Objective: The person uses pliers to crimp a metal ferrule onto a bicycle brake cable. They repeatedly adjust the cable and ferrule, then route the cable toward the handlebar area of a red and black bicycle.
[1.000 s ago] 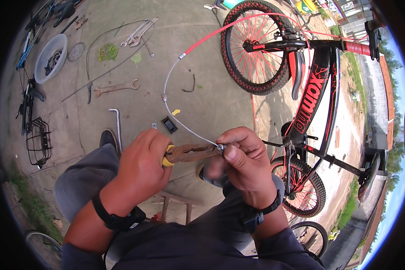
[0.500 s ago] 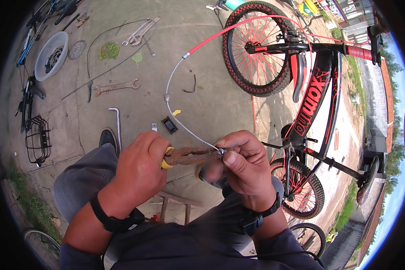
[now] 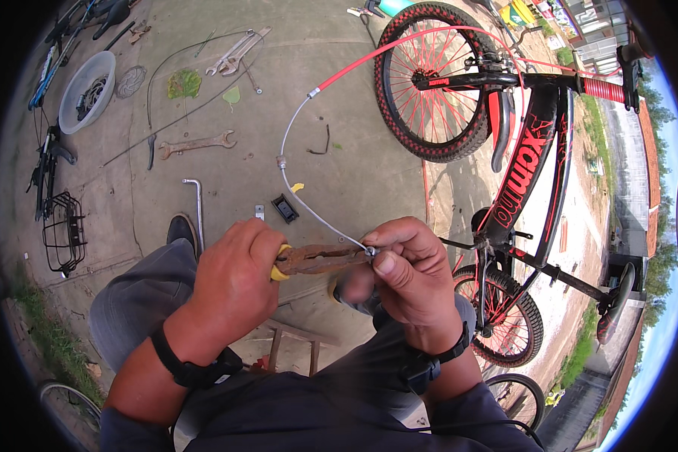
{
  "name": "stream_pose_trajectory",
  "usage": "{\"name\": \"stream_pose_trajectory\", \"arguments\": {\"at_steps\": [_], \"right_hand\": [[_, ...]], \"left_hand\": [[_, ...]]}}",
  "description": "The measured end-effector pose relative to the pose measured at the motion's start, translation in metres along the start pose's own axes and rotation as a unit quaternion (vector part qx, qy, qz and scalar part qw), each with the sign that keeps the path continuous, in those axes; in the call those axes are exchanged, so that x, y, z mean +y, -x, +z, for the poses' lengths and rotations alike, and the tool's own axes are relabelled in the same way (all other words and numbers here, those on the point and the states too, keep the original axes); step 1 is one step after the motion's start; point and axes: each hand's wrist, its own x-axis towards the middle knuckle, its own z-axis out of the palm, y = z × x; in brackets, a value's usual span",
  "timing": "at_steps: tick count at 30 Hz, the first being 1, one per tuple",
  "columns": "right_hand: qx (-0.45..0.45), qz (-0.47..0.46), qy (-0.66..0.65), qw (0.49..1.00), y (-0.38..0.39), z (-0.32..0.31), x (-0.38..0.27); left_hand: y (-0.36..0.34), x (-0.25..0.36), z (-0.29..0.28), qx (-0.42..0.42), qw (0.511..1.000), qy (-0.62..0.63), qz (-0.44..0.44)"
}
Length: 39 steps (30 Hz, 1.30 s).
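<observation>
"Well, where do we see the pliers (image 3: 320, 260)?"

"Near, in our left hand (image 3: 237, 267), its grip wrapped round the yellow handles (image 3: 280, 264)."

"And our right hand (image 3: 413, 264)?"

"Its grip pinches the near end of the cable (image 3: 309, 207), probably with a small fitting (image 3: 370, 251), at the pliers' tips."

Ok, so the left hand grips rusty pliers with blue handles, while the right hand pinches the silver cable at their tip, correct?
Not quite: the head view shows yellow handles, not blue. The rest holds: the left hand grips the rusty pliers and the right hand pinches the silver cable at their tip.
</observation>
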Motion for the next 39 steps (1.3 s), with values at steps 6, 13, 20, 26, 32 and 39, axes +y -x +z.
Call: {"name": "stream_pose_trajectory", "arguments": {"at_steps": [6, 13, 20, 26, 32, 39], "right_hand": [[0.025, 0.031, 0.005, 0.999, -0.003, 0.000, 0.000], [0.022, 0.030, -0.020, 0.999, -0.006, -0.015, 0.007], [0.017, 0.036, -0.051, 0.998, -0.007, -0.016, 0.009], [0.012, 0.044, -0.070, 0.996, -0.008, -0.019, 0.009], [-0.004, 0.039, -0.078, 0.996, -0.009, -0.020, 0.009], [0.029, -0.003, 0.047, 0.998, -0.010, -0.012, 0.004]], "left_hand": [[-0.007, -0.001, -0.001, 0.038, 0.998, -0.043, 0.035], [0.002, -0.004, 0.004, -0.054, 0.995, 0.047, -0.072], [0.004, -0.004, 0.004, -0.091, 0.988, 0.077, -0.099], [0.005, -0.005, 0.005, -0.089, 0.988, 0.077, -0.099], [0.006, -0.004, 0.004, -0.098, 0.986, 0.080, -0.110], [0.004, -0.002, 0.004, -0.100, 0.983, 0.097, -0.118]]}}
